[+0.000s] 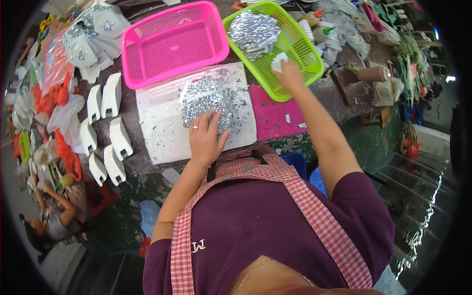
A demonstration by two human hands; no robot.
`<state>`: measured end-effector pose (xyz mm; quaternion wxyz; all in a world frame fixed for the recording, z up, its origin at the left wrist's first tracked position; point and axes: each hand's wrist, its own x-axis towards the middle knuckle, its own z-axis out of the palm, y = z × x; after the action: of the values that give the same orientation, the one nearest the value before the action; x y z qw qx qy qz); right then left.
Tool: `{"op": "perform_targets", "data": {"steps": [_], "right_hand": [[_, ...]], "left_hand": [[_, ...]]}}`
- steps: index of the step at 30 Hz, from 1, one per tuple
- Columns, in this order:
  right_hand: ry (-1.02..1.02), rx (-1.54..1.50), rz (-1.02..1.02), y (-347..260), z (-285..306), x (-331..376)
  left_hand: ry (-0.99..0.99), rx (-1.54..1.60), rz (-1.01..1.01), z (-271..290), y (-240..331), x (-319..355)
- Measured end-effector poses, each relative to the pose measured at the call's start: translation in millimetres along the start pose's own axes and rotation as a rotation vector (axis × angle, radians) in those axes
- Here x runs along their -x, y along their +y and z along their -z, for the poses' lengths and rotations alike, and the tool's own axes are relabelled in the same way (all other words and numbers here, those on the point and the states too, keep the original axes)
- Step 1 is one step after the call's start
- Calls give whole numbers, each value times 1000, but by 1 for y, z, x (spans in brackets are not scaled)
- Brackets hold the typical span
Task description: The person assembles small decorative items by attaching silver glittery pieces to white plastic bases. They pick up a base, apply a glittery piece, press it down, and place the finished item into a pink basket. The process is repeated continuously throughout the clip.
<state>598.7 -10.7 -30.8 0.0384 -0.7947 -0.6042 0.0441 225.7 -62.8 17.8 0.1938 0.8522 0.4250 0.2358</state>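
My left hand (206, 140) lies with fingers spread on the near edge of a silver glittery piece (205, 98), which rests on a paint-spotted white board (160, 118). A white strip crosses the middle of that piece. To the right, my right hand (290, 76) is over a lime-green basket (312, 64), its fingers closed on a small white piece (279, 61) whose kind I cannot make out. At the far end of the same basket sits a heap of silver glittery material (254, 33). Beside it stands a bright pink basket (127, 54) with nothing in it.
Several white curved heel-like pieces (112, 93) stand left of the board. A magenta sheet (275, 115) lies at its right. Bottles (322, 32), plastic bags and a wooden-handled tool (340, 88) crowd the right. Another person (56, 216) sits at the far left.
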Motion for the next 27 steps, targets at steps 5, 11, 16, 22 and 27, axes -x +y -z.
{"op": "perform_targets", "data": {"steps": [5,11,16,22,27], "right_hand": [[-258,143,-77,4,-19,-16],[-240,254,44,11,-37,-21],[-43,100,-98,20,27,-22],[130,-1519,-360,-18,93,35],[-289,-1985,-398,-142,33,91]], "left_hand": [[16,-24,282,10,-14,-18],[17,-108,216,21,-22,-38],[45,408,377,-7,-68,-32],[37,705,644,-13,-80,-28],[114,1321,983,-2,-75,-52]]}}
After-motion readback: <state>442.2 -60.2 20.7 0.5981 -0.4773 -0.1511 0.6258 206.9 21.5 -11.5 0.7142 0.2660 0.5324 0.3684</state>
